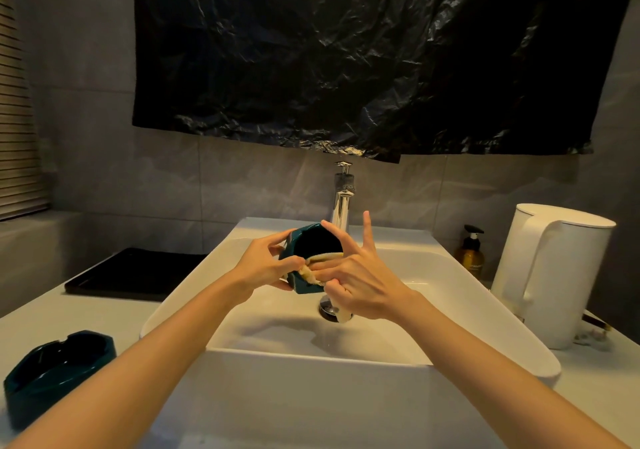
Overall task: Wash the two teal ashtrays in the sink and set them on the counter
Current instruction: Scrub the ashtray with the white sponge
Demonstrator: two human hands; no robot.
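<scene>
One teal ashtray is held tilted above the white sink, its hollow facing me. My left hand grips its left side, thumb on the rim. My right hand pinches a pale yellow cloth against the ashtray's lower rim, with index and little fingers raised. The cloth's tail hangs under my right palm near the drain. A second teal ashtray sits upright on the counter at the lower left.
A chrome faucet stands behind the basin. A black tray lies on the counter to the left. To the right stand an amber pump bottle and a white kettle. Black plastic sheet covers the wall above.
</scene>
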